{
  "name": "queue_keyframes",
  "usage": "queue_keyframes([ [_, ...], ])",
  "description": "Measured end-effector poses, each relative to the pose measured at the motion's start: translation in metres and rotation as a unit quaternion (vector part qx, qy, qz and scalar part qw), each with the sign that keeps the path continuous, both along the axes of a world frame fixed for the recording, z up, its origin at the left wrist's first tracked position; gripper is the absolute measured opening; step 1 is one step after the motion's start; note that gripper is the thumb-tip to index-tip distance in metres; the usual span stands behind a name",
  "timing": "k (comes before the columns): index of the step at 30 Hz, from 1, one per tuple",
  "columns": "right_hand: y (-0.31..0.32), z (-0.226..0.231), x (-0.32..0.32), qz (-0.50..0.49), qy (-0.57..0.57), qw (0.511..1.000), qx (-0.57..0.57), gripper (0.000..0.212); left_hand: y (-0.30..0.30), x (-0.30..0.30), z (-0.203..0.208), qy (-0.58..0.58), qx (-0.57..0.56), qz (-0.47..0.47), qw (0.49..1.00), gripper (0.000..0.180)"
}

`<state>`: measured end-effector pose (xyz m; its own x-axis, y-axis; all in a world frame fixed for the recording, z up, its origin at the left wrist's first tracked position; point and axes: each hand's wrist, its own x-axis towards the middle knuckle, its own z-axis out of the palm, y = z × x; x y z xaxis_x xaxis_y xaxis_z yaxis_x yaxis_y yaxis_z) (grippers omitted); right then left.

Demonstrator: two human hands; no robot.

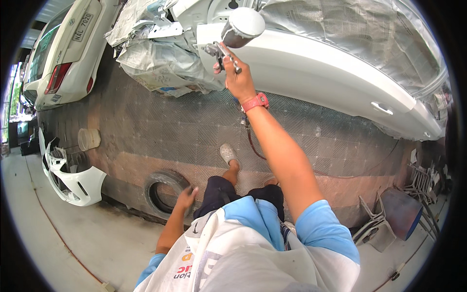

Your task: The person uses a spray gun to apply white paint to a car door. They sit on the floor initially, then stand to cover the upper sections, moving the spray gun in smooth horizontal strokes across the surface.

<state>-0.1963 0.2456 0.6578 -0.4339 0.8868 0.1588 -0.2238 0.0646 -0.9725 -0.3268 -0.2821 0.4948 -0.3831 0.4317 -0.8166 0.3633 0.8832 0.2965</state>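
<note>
My right hand (240,83) is stretched forward and wrapped round a metal spray gun (219,52), a red watch on its wrist. On the gun sits a cup (243,27) with a pale top and white paint marks. The gun is close to the front end of a white car door panel (301,63), though I cannot tell whether any spray is leaving it. A hose (253,143) hangs below my wrist. My left hand (185,198) hangs low at my side, fingers loosely apart and nothing in them, above a tyre (152,194) on the floor.
Masking newspaper (160,65) and silvery sheeting (350,22) cover parts of the car. Another white car (73,53) stands at the far left. A white bumper (80,187) and a bucket (89,139) lie left. Stacked chairs (421,180) and a drum (401,214) stand right.
</note>
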Motion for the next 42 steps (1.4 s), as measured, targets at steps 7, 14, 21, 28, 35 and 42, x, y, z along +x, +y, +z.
queue_keyframes([
  [7, 0.055, 0.030, -0.002, -0.140, 0.047, 0.980, 0.136, 0.058, -0.114, -0.045, -0.009, 0.011, -0.153, 0.026, 0.988, 0.085],
  [14, 0.040, 0.048, 0.014, -0.159, -0.016, 0.964, 0.212, 0.054, 0.044, -0.013, 0.002, 0.039, 0.084, 0.072, 0.993, 0.070],
  [21, 0.000, 0.084, -0.020, 0.005, -0.060, 0.998, -0.008, 0.061, 0.235, 0.096, 0.050, -0.087, 0.290, 0.014, 0.953, 0.074],
  [28, 0.006, 0.150, -0.042, -0.052, -0.080, 0.990, 0.103, 0.059, 0.276, 0.110, 0.034, -0.392, 0.133, -0.153, 0.897, 0.050],
  [35, -0.020, 0.142, -0.108, -0.211, -0.109, 0.970, 0.055, 0.058, 0.208, -0.025, -0.012, -0.158, 0.156, -0.221, 0.950, 0.051],
  [42, -0.098, 0.081, -0.266, -0.272, -0.088, 0.956, -0.068, 0.047, 0.093, -0.299, -0.028, -0.002, 0.199, -0.203, 0.959, 0.030],
])
